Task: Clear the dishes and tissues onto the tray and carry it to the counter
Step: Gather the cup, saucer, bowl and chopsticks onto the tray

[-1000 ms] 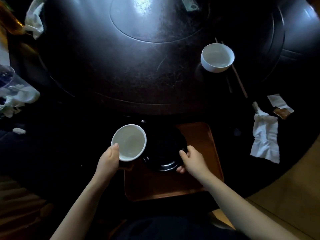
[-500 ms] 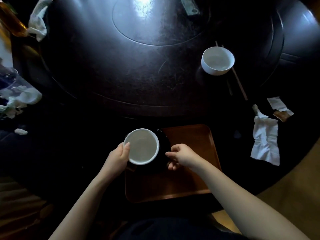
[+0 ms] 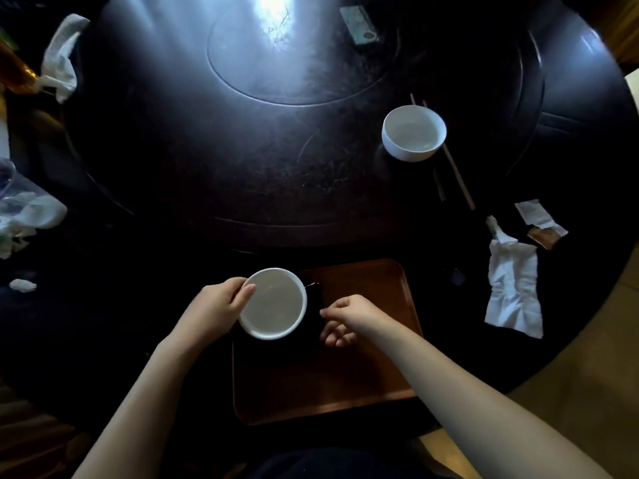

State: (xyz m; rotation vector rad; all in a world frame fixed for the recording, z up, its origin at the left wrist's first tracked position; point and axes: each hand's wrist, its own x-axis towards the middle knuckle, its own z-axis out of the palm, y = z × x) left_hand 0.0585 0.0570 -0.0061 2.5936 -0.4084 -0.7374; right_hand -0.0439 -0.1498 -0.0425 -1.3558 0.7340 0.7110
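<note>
My left hand grips the left rim of a white bowl and holds it over a black plate, which lies at the left end of the brown tray. The plate is dark and mostly hidden under the bowl. My right hand pinches the plate's right edge with curled fingers. A second white bowl stands on the round dark table at the right, with chopsticks beside it. A crumpled white tissue lies at the table's right edge.
Small paper packets lie beyond the tissue. Another tissue hangs at the far left rim of the table. A clear bag of tissues and a loose scrap sit at the left. A flat card lies on the turntable.
My left hand has carried the white bowl rightward, from beside the tray to over the black plate. My right hand has slid the plate toward the tray's left end.
</note>
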